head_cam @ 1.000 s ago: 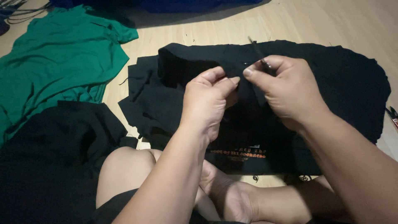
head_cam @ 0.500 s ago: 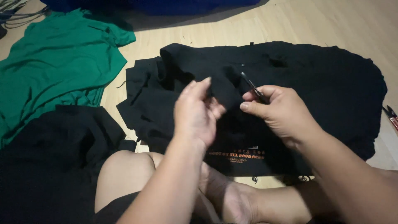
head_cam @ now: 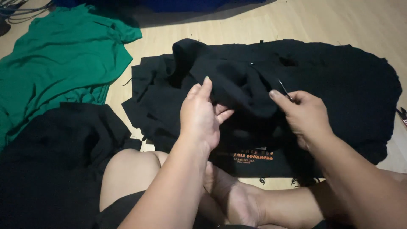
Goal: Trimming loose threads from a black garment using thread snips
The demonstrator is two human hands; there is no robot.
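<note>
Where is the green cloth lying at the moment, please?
In the head view, the green cloth lies spread on the wooden floor at the upper left, left of the black garment and beyond the black cloth beside the knee.

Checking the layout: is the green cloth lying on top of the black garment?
No, the green cloth lies on the floor, left of the black garment.

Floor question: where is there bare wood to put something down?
Bare wooden floor shows beyond the black garment, and in a strip between it and the green cloth. Near the left hand and right hand it is crowded with cloth and legs.
</note>
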